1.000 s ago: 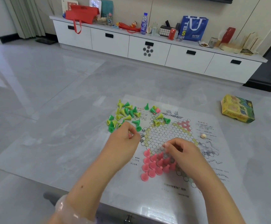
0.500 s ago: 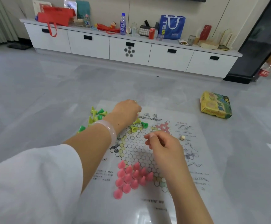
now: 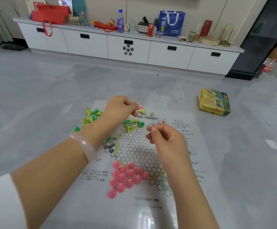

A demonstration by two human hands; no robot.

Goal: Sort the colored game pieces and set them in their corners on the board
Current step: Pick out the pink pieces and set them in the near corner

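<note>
On the paper board (image 3: 175, 162), pink cone pieces (image 3: 126, 176) stand tips up, clustered in the near corner. Beyond them the left hand (image 3: 118, 111), reaching across, pinches a yellow-green piece (image 3: 140, 111) lying sideways over the far edge, beside loose green pieces (image 3: 91, 115). Right hand (image 3: 167, 141) hovers mid-board, fingers curled, thumb and forefinger pressed together; whether they hold anything I cannot tell.

Bare board (image 3: 134, 146) between hands; pink pieces (image 3: 126, 177) crowd near corner.

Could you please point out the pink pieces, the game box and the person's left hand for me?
pink pieces (image 3: 126, 177): head view, on a cone in the middle of the cluster.
game box (image 3: 214, 102): head view, on its top face.
left hand (image 3: 119, 109): head view, on the back of the hand.
</note>
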